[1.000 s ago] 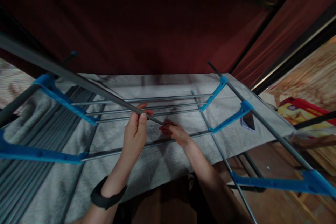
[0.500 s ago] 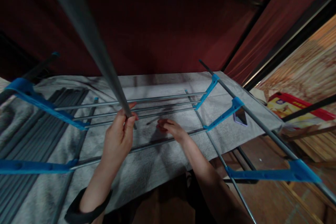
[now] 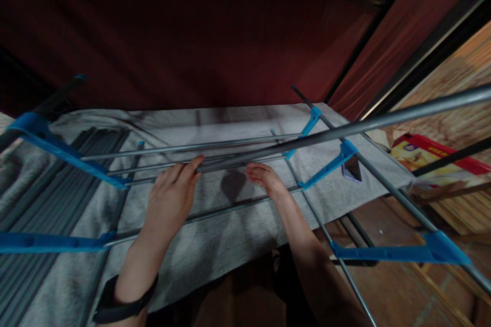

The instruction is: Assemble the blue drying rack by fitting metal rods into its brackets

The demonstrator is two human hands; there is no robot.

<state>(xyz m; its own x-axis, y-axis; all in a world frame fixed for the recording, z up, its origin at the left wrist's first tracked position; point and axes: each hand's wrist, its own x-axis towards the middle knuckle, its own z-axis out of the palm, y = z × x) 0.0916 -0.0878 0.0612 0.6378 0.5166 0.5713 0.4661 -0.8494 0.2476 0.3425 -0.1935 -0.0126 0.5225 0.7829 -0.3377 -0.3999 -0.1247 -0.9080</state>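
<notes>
A loose grey metal rod point(image 3: 345, 132) runs from my left hand point(image 3: 172, 194) out to the upper right edge of the view. My left hand is closed on the rod's near end, fingers wrapped over it. To the right, my right hand point(image 3: 264, 178) has curled fingers touching the rod or a rack rail; which one I cannot tell. Both hands work over a partly built rack of grey rails point(image 3: 184, 148) joined by blue plastic connectors point(image 3: 65, 152), lying on a grey towel point(image 3: 215, 245).
More blue connectors point(image 3: 333, 163) and long poles point(image 3: 399, 199) stand at the right. A bundle of grey rods point(image 3: 42, 199) lies at the left on the towel. A red and yellow box point(image 3: 429, 156) sits on the wooden floor at the right. A dark red curtain hangs behind.
The loose rod has swung from pointing up and to the left, over to lying nearly flat toward the right. My left hand turned with it; my right hand rose toward the rod.
</notes>
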